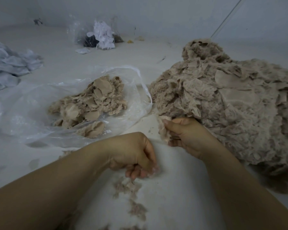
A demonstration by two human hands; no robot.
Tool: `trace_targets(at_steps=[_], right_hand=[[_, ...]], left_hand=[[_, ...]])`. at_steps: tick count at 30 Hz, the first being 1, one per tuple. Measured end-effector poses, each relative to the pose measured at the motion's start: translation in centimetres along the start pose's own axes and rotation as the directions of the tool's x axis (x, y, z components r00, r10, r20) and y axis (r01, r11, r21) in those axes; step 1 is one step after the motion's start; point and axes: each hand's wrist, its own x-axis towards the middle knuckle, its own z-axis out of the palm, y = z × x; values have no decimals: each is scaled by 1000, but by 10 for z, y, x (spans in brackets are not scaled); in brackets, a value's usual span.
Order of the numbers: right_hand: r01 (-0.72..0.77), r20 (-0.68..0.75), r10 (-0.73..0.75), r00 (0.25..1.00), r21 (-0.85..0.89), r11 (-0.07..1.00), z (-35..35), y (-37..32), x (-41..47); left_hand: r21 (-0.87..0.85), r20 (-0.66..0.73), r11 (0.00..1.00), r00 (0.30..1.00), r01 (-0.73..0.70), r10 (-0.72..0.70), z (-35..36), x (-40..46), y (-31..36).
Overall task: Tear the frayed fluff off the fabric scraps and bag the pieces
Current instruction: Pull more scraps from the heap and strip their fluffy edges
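beige frayed scraps [231, 100] heaped right; trimmed pieces [90, 100] in clear bag [32, 105]

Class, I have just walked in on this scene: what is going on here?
A person is sorting beige fabric scraps on a pale surface. The right hand grips a frayed scrap at the edge of the big pile. The left hand hangs curled over loose fluff; whether it holds any is unclear. An open clear bag already holds cleaned pieces.
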Motion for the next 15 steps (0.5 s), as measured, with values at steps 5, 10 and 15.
trace_targets(at_steps=[5, 10, 15], right_hand=[[8, 46, -7, 999, -34, 999, 0, 0, -3], [19, 54, -18, 998, -18, 1000, -1, 0, -4], [10, 14, -10, 1000, -12, 1000, 1, 2, -1]], left_hand=[[200, -97, 980, 995, 16, 4, -11, -8, 17], [-69, -464, 992, 883, -109, 65, 0, 17, 15], [-180, -326, 980, 945, -80, 18, -10, 14, 4]])
